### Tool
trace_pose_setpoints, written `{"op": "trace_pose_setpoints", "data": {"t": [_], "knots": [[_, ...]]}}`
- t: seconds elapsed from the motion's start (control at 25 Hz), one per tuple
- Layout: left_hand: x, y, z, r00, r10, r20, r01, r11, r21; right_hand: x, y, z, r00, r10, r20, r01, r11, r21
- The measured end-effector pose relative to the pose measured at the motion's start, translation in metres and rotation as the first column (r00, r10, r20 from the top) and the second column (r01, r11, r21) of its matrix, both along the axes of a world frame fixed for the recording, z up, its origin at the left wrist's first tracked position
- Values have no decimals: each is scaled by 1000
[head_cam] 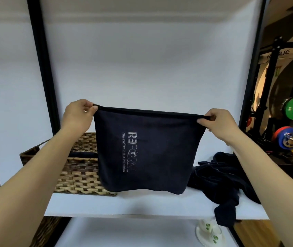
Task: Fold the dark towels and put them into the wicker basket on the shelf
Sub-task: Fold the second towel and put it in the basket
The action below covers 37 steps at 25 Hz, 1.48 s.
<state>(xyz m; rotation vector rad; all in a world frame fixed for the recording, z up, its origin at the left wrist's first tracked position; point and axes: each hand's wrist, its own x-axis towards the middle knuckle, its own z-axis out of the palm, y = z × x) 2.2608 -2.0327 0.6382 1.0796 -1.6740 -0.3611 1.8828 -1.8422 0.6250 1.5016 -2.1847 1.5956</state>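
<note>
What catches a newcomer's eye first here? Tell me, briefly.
The dark towel with white lettering hangs mid-frame, stretched between the left hand and right hand. Behind it on the left sits the wicker basket; a crumpled towel pile lies on the shelf at right.

Both arms raised, fingers pinched closed.

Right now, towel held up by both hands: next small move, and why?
Probably bring the two hands together to fold it in half again. The left hand and right hand pinch the top corners of the dark towel, which hangs flat above the shelf and looks too wide for the wicker basket beside it.
</note>
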Motion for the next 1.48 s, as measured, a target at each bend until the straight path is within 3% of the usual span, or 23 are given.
{"op": "trace_pose_setpoints", "data": {"t": [0.2,0.36,0.44,0.56,0.72,0.84,0.96,1.04,1.2,1.48], "knots": [[4,15,3,1000,-24,6,24,1000,-1,2,14,3,998,42,-49,-32,983,181],[7,31,-1,997,-40,58,41,999,-9,2,26,-7,997,-40,-72,52,986,162],[9,35,-2,998,-35,58,37,999,-33,6,33,-9,999,-40,33,38,998,55],[14,29,-19,998,-63,-13,64,996,64,8,43,-12,964,-6,265,23,998,-60],[7,28,-29,977,-139,-162,164,974,153,15,50,-10,867,108,486,-39,988,-150],[0,33,-24,931,-197,-307,261,948,184,20,55,0,800,218,560,-116,970,-212],[-6,38,-11,813,-245,-529,421,875,241,20,56,6,699,321,639,-172,943,-286],[-11,39,-4,740,-302,-601,523,821,231,14,53,8,596,403,694,-186,911,-369],[-30,24,4,691,-340,-638,597,766,239,-4,38,5,438,514,737,-172,853,-492],[-96,-35,-28,723,-256,-641,582,726,366,-67,-31,-24,432,431,792,-178,902,-394]]}}
